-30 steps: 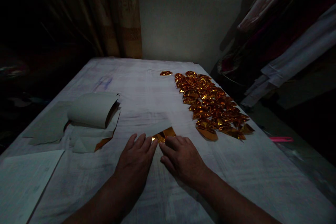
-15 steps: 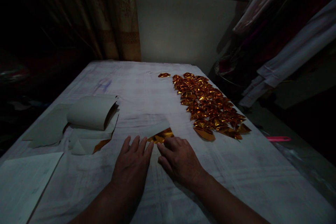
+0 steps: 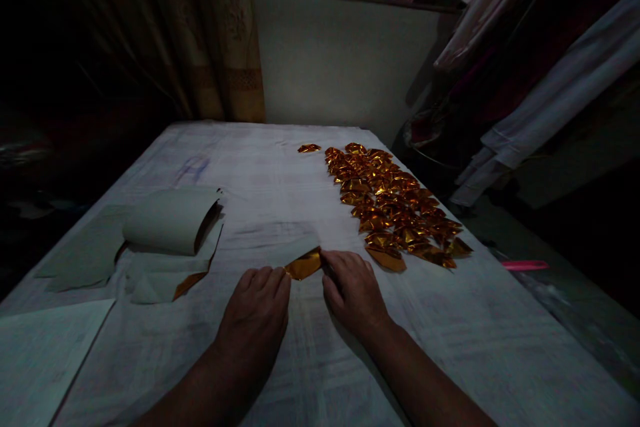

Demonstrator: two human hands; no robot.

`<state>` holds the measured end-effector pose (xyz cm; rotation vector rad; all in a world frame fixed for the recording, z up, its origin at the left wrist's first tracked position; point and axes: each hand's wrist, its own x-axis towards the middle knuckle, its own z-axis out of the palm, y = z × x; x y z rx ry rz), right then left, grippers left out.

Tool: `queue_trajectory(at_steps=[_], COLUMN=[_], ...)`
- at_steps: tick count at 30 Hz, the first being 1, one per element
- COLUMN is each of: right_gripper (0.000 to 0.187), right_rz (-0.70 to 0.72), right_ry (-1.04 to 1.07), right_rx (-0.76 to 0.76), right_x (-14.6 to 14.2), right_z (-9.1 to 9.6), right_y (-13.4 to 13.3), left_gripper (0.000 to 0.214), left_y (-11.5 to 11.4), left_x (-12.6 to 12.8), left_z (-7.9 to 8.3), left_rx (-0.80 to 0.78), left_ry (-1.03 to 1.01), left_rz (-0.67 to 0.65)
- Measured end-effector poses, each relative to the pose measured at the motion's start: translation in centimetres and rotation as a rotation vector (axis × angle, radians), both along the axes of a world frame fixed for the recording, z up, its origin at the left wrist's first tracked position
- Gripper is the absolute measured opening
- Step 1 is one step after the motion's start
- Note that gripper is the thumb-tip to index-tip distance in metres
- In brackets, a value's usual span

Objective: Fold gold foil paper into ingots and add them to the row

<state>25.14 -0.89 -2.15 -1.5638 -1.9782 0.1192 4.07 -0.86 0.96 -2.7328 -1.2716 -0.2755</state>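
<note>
Two hands on one partly folded foil sheet (image 3: 303, 265), lying between them on the cloth-covered surface (image 3: 313, 373). Left hand (image 3: 257, 299): fingers together, curled over the sheet's left end; thumb hidden, pinch cannot be told. Right hand (image 3: 354, 288): fingertips at right end; pinch unclear. Judgement: keep edges parallel, tension even, crease firmly.

Pale cloth (image 3: 260, 180) under 1 foil cluster (image 3: 385, 199) and paper sheets (image 3: 163, 227)
</note>
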Motion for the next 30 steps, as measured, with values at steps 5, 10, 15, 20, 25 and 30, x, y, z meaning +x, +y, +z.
queue_trajectory(at_steps=[5,10,15,20,25,30], right_gripper=[0.046,0.050,0.057,0.062,0.047,0.027], right_rz=[0.011,0.088,0.139,0.204,0.212,0.085], right_ry=[0.092,0.195,0.267,0.326,0.239,-0.061], right_rx=[-0.008,-0.025,-0.047,-0.004,0.056,0.171], right_x=[0.1,0.2,0.0,-0.3,-0.4,-0.1], right_z=[-0.3,-0.7,-0.6,-0.4,-0.5,-0.7], right_y=[0.2,0.5,0.5,0.4,0.6,1.0], left_gripper=[0.032,0.028,0.023,0.024,0.023,0.022], left_y=[0.5,1.0,1.8,2.3,2.2,2.2], left_x=[0.3,0.1,0.0,-0.1,-0.2,-0.3], left_z=[-0.1,0.0,0.1,0.2,0.2,0.2], left_rx=[-0.021,-0.035,-0.036,-0.031,0.020,0.061], left_ry=[-0.088,-0.098,-0.131,-0.112,-0.109,-0.138], left_rz=[0.008,0.026,0.022,0.023,-0.010,-0.023])
